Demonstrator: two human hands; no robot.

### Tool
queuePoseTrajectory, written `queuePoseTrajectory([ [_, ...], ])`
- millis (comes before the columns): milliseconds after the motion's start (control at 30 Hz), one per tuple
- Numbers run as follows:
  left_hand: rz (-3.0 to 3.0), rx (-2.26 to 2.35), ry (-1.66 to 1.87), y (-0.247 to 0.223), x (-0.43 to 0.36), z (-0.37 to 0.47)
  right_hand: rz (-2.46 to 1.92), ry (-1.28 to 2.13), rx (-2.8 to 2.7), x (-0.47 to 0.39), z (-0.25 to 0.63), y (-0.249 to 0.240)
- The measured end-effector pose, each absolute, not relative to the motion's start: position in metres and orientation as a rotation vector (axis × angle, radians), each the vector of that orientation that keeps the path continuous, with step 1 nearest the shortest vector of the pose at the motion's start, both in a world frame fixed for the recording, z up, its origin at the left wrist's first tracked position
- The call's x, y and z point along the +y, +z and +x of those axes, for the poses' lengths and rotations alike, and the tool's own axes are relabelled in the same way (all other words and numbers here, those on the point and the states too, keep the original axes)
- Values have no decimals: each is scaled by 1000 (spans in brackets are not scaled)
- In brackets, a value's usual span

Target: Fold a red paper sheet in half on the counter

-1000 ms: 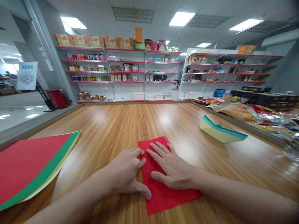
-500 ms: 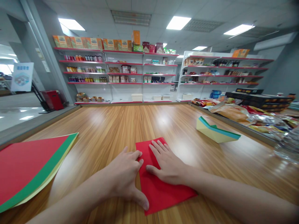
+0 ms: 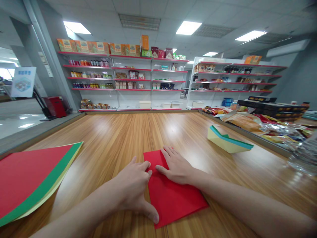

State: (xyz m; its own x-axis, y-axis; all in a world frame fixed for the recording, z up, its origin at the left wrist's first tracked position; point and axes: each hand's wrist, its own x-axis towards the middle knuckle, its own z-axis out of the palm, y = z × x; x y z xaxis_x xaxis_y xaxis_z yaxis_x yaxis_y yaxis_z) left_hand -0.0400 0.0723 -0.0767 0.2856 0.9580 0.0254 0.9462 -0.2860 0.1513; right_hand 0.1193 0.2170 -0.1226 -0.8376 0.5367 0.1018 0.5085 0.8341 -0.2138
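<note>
A folded red sheet of paper (image 3: 170, 201) lies flat on the wooden table before me. My left hand (image 3: 136, 188) rests along its left edge, thumb and fingers spread, the thumb touching the near left corner. Across the upper right part of the paper lies my right hand (image 3: 177, 167), palm down, fingers stretched toward the far edge and thumb out to the left. It covers the far right corner. Neither hand grips anything.
Coloured sheets (image 3: 37, 175) in red, green and yellow are stacked at the left. A folded paper boat (image 3: 229, 140) stands at the right. Beyond it are snack packets (image 3: 245, 120) and a clear plastic bottle (image 3: 303, 157). Stocked shelves (image 3: 131, 79) line the back.
My right hand has slid away from me along the paper toward its far right corner, uncovering more of the near part. The left hand has stayed almost in place.
</note>
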Motion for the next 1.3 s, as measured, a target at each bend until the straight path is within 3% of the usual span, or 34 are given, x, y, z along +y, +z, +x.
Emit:
queuePoseTrajectory([
  [633,2482,1878,-169,-66,84,-30,-384,5,-2783,196,138,-110],
  [933,2528,1844,-170,-70,86,-31,-289,129,-2919,178,157,-96],
  [1100,2500,1843,-149,-68,84,-30,-199,369,-3109,173,181,-93],
  [1300,2494,1813,-80,-71,82,-31,-475,602,-3120,162,217,-95],
])
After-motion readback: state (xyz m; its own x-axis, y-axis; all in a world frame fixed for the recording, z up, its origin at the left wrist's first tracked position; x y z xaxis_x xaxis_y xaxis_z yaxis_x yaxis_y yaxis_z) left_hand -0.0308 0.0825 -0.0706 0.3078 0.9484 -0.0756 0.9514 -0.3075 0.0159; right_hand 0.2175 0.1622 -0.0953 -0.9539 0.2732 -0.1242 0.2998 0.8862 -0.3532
